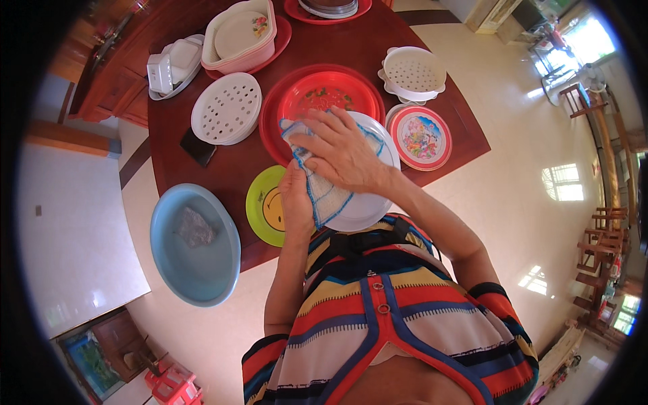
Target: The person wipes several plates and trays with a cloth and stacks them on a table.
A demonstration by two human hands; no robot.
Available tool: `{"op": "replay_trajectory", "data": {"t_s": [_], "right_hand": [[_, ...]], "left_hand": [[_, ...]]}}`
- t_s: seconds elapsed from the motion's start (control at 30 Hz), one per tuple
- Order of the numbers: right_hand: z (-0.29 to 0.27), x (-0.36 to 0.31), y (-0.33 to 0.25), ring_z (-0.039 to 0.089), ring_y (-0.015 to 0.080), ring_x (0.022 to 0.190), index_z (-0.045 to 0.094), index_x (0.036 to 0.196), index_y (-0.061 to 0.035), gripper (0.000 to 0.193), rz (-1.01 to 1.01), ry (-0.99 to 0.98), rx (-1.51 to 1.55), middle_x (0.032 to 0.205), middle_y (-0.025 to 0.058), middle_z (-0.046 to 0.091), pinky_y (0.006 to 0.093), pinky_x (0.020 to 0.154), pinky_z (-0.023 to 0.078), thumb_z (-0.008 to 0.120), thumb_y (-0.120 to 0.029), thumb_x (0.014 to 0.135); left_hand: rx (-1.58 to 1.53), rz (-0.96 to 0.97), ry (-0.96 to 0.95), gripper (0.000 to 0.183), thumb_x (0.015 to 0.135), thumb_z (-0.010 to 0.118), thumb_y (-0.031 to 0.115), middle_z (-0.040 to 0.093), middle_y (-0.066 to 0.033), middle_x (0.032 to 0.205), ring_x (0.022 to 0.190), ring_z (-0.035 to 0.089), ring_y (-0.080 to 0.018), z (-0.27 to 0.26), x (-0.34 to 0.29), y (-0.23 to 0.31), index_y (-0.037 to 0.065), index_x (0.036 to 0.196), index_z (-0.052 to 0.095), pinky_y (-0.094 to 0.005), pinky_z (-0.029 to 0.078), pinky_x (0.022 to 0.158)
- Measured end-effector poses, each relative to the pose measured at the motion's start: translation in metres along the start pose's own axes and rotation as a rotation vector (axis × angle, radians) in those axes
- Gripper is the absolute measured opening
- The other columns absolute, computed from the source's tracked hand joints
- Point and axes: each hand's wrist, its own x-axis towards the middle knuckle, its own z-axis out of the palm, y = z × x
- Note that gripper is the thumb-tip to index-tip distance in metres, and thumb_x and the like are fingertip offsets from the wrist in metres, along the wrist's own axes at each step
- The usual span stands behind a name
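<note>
In front of my body I hold a white round plate (368,206), tilted over the near edge of the table. My left hand (295,197) is closed at the plate's left side, thumb on top with the cloth beneath it; its other fingers are mostly hidden. A white cloth with blue stitched edging (329,200) covers the left part of the plate. Pressing on this cloth from above, my right hand (345,154) has its fingers close together, with some of the cloth showing past the fingertips. Behind the hands sits a red tray (368,91) with leaf-like patterns.
A lime-green smiley plate (262,183) and a light-blue basin (227,270) with a crumpled greyish thing are at left. Around the dark red table (432,181) stand white strainers (239,88), (432,64), a printed pink-rimmed plate (439,158), nested tubs (265,57) and a dark flat object (197,147).
</note>
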Motion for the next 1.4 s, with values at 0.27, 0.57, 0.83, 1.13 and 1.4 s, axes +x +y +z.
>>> {"op": "replay_trajectory", "data": {"t_s": [0.27, 0.57, 0.83, 1.13, 1.4], "right_hand": [[-0.01, -0.01, 0.054, 0.042, 0.0351, 0.119, 0.042, 0.131, -0.0101, 0.044, 0.25, -0.082, 0.261, 0.13, 0.0149, 0.045, 0.0439, 0.1, 0.034, 0.046, -0.026, 0.09], [0.016, -0.046, -0.003, 0.025, 0.0432, 0.131, 0.037, 0.134, -0.0078, 0.058, 0.191, 0.003, 0.118, 0.137, 0.0207, 0.035, 0.0527, 0.106, 0.02, 0.054, -0.034, 0.086], [0.012, -0.021, 0.009, 0.032, 0.0341, 0.129, 0.041, 0.132, -0.0124, 0.059, -0.031, -0.083, 0.122, 0.14, 0.0148, 0.036, 0.0512, 0.105, 0.022, 0.058, -0.033, 0.08], [0.011, -0.006, 0.015, 0.032, 0.0345, 0.129, 0.045, 0.129, -0.0123, 0.048, -0.025, -0.01, 0.165, 0.134, 0.0142, 0.04, 0.0514, 0.106, 0.02, 0.053, -0.028, 0.084], [0.02, 0.001, 0.057, 0.037, 0.0335, 0.126, 0.045, 0.13, -0.0163, 0.044, -0.205, -0.029, 0.015, 0.13, 0.0153, 0.044, 0.0524, 0.106, 0.021, 0.048, -0.024, 0.086]], "left_hand": [[0.04, 0.056, 0.219, 0.035, 0.093, 0.049, 0.025, 0.063, -0.0118, 0.099, 0.087, 0.062, -0.0182, 0.001, 0.004, 0.038, -0.005, 0.108, 0.057, -0.0295, 0.05, 0.078], [-0.015, 0.197, 0.435, 0.036, 0.093, 0.046, 0.024, 0.061, -0.0129, 0.107, 0.093, 0.061, -0.0208, -0.004, 0.025, 0.037, -0.005, 0.113, 0.055, -0.0322, 0.049, 0.082], [0.018, 0.193, 0.328, 0.031, 0.093, 0.048, 0.021, 0.061, -0.0114, 0.103, 0.092, 0.06, -0.0178, 0.015, 0.011, 0.012, -0.004, 0.108, 0.057, -0.0311, 0.048, 0.081], [0.123, 0.118, 0.34, 0.049, 0.098, 0.039, 0.041, 0.061, -0.0085, 0.106, 0.092, 0.059, -0.0151, 0.02, 0.001, -0.008, -0.003, 0.112, 0.056, -0.0282, 0.047, 0.083], [0.316, 0.055, 0.4, 0.063, 0.097, 0.031, 0.05, 0.062, -0.0097, 0.104, 0.092, 0.06, -0.018, 0.019, -0.006, -0.007, -0.005, 0.114, 0.054, -0.0303, 0.047, 0.084]]}}
